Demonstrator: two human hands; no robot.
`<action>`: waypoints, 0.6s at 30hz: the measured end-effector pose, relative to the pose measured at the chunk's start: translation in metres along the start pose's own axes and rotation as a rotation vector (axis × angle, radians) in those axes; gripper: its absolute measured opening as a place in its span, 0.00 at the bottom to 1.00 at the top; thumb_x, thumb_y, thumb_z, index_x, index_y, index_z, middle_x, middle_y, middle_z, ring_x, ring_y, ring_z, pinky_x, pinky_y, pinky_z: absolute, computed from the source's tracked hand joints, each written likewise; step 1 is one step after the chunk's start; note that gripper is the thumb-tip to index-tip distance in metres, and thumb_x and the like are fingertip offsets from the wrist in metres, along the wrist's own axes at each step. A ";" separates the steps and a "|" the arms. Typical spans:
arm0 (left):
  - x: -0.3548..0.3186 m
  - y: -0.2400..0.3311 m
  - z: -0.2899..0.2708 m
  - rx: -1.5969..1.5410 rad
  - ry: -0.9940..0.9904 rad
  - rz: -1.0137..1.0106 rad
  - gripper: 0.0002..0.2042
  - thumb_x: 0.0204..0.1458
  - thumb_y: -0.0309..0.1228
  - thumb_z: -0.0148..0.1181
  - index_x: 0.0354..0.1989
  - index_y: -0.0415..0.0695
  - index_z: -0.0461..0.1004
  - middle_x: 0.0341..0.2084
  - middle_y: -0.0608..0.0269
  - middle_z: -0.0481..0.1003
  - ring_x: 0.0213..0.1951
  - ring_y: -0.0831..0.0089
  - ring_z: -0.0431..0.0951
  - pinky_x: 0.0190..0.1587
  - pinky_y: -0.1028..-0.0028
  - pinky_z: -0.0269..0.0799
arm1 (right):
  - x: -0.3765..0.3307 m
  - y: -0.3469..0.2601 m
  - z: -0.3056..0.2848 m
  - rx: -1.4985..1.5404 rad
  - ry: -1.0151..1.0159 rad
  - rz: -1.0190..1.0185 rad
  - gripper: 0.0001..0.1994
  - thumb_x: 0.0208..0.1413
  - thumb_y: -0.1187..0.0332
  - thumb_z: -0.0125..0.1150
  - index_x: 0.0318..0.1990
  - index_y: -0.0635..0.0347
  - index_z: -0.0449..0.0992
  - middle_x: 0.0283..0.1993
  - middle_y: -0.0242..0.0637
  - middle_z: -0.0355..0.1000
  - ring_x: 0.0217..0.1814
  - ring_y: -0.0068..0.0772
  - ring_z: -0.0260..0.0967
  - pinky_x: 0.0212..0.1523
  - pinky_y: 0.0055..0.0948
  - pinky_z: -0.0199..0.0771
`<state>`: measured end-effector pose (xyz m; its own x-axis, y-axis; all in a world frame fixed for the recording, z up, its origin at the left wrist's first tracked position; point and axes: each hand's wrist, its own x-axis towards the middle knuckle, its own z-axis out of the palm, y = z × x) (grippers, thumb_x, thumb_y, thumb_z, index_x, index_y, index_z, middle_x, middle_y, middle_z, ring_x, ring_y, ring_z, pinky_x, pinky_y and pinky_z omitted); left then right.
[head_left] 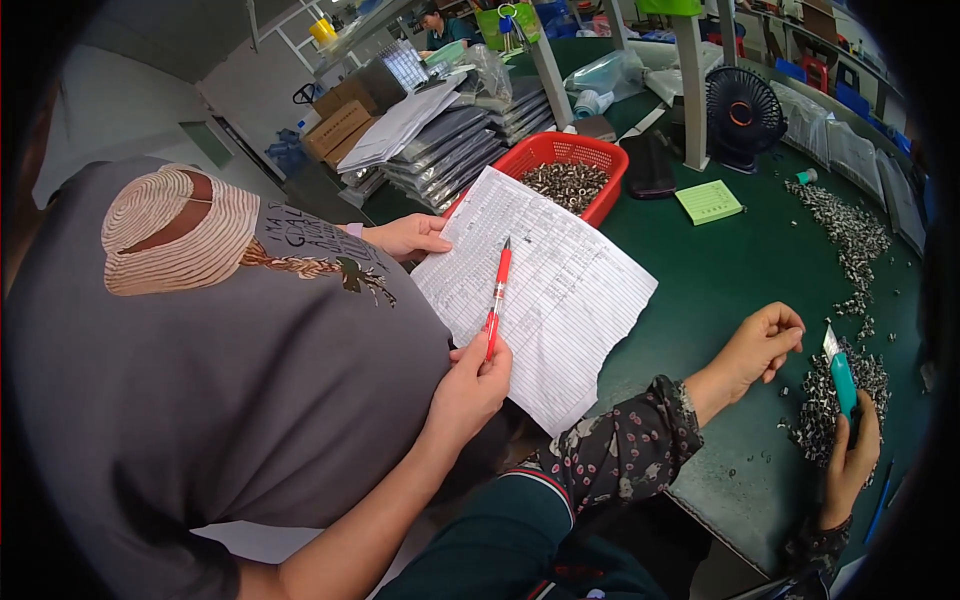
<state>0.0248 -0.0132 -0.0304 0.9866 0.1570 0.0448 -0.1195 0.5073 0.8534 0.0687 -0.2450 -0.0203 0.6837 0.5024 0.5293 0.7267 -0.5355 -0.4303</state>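
Note:
My left hand [757, 352], in a floral sleeve, hovers over the green table with its fingers curled in. Whether anything small is between the fingertips is hidden. At the far right my right hand [855, 455] grips a utility knife [842, 380] by its teal handle, the pale blade pointing away from me. Under and around the knife lies a heap of small metal parts [815, 415]. To my left a co-worker holds a creased printed sheet [550, 300] in one hand [408, 236] and a red pen [500, 290] in the other hand [475, 385].
Behind the sheet stands a red basket [618, 165] of small metal parts. More loose parts [845, 235] trail along the table's right side. A black fan [742, 115], a yellow-green notepad [710, 202], a dark pouch [650, 165] and stacked wrapped packs [440, 150] sit further back.

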 end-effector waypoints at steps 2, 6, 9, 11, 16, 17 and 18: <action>-0.001 0.001 -0.001 -0.030 -0.014 -0.015 0.06 0.55 0.31 0.49 0.36 0.43 0.65 0.24 0.68 0.67 0.17 0.90 0.60 0.13 0.89 0.56 | -0.001 -0.001 0.001 0.015 -0.008 0.013 0.15 0.55 0.74 0.48 0.49 0.71 0.65 0.46 0.48 0.67 0.47 0.41 0.65 0.49 0.31 0.62; 0.000 0.000 -0.001 -0.021 -0.025 0.018 0.07 0.56 0.33 0.47 0.37 0.43 0.66 0.24 0.69 0.66 0.17 0.90 0.61 0.13 0.89 0.56 | 0.000 -0.004 0.003 0.044 -0.011 0.012 0.14 0.55 0.74 0.47 0.48 0.71 0.65 0.44 0.48 0.67 0.45 0.40 0.65 0.48 0.30 0.62; -0.001 0.001 -0.001 0.018 0.009 -0.006 0.07 0.55 0.30 0.47 0.38 0.43 0.67 0.25 0.69 0.66 0.16 0.90 0.61 0.13 0.89 0.56 | 0.000 -0.006 0.003 0.030 -0.013 -0.013 0.14 0.55 0.74 0.47 0.48 0.71 0.65 0.44 0.48 0.67 0.45 0.40 0.65 0.47 0.30 0.62; -0.002 0.003 -0.003 -0.006 -0.005 -0.029 0.07 0.54 0.29 0.47 0.39 0.43 0.67 0.25 0.69 0.66 0.17 0.90 0.61 0.13 0.89 0.56 | -0.001 -0.006 0.004 0.024 -0.008 -0.022 0.14 0.55 0.74 0.48 0.48 0.71 0.65 0.44 0.48 0.67 0.45 0.40 0.65 0.47 0.30 0.62; 0.002 0.003 -0.002 -0.034 -0.072 -0.085 0.08 0.51 0.26 0.46 0.39 0.41 0.68 0.26 0.69 0.66 0.18 0.89 0.62 0.13 0.88 0.56 | -0.002 -0.009 -0.003 0.010 0.005 -0.007 0.14 0.53 0.75 0.50 0.47 0.70 0.66 0.44 0.48 0.68 0.44 0.42 0.66 0.46 0.30 0.63; 0.003 0.003 0.000 -0.064 -0.054 -0.059 0.08 0.51 0.26 0.46 0.39 0.41 0.68 0.26 0.69 0.66 0.18 0.89 0.62 0.13 0.88 0.57 | -0.002 -0.009 -0.006 0.000 0.013 -0.022 0.14 0.52 0.75 0.50 0.47 0.70 0.66 0.43 0.48 0.68 0.44 0.42 0.66 0.46 0.31 0.63; 0.005 0.001 0.004 -0.104 -0.050 -0.048 0.08 0.51 0.26 0.47 0.39 0.41 0.68 0.26 0.69 0.67 0.18 0.89 0.62 0.14 0.88 0.57 | -0.003 -0.007 -0.010 -0.025 0.021 -0.022 0.14 0.51 0.75 0.51 0.46 0.70 0.67 0.43 0.48 0.68 0.44 0.43 0.66 0.46 0.31 0.63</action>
<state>0.0304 -0.0158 -0.0273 0.9954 0.0893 0.0338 -0.0807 0.5988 0.7968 0.0609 -0.2496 -0.0121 0.6657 0.5002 0.5538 0.7395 -0.5416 -0.3997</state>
